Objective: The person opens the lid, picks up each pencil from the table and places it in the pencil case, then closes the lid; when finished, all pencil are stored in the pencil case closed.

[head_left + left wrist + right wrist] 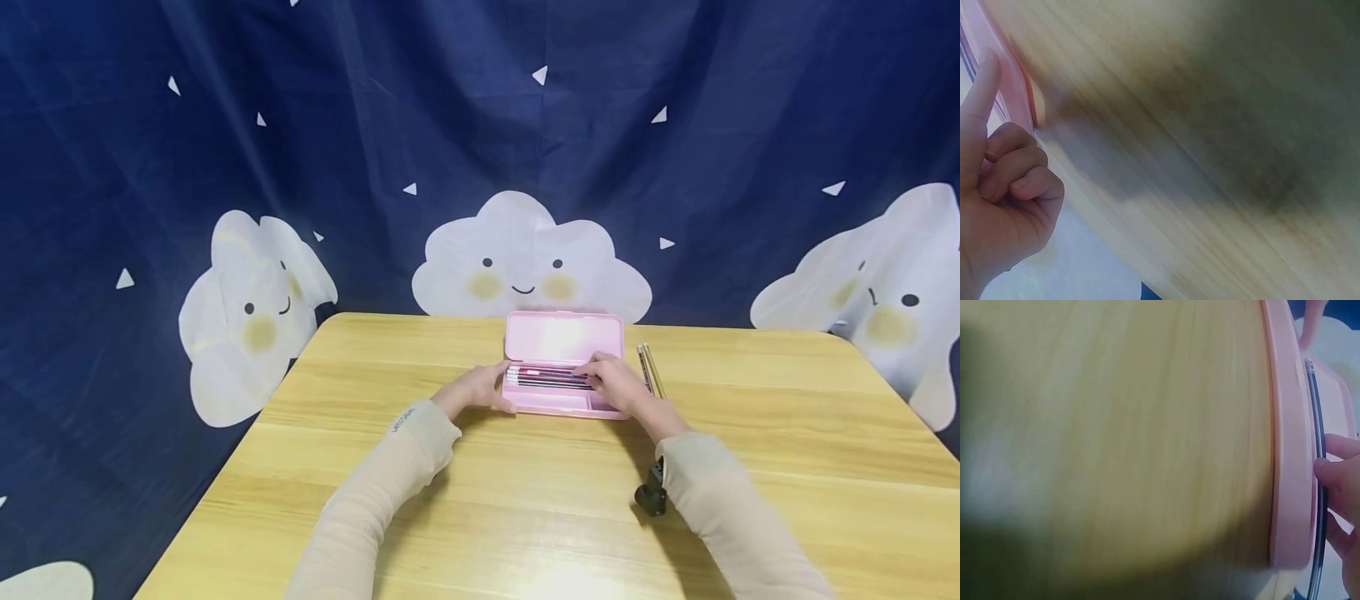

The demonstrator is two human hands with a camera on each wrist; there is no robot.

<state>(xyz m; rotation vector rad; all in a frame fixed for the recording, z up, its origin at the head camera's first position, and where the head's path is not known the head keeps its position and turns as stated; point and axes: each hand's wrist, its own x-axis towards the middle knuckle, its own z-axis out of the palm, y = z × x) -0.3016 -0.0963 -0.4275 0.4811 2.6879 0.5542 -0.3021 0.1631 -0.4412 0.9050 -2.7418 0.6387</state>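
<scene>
A pink pencil case (551, 402) stands with its lid raised near the table's far edge. Several dark and red pencils (540, 377) lie in its rear compartment, white ends to the left. My left hand (480, 387) holds the left end of the case; in the left wrist view one finger (984, 81) lies straight along the pink wall while others are curled. Over the right part of the case, my right hand (611, 382) pinches a dark pencil (1319, 425) between thumb and fingers. That pencil runs lengthwise along the case in the right wrist view.
Two more pencils (651, 371) lie on the wooden table (525, 500) just right of the case. A dark blue curtain (480, 108) with cloud faces hangs behind the table. A small black camera (651, 492) sits at the right wrist.
</scene>
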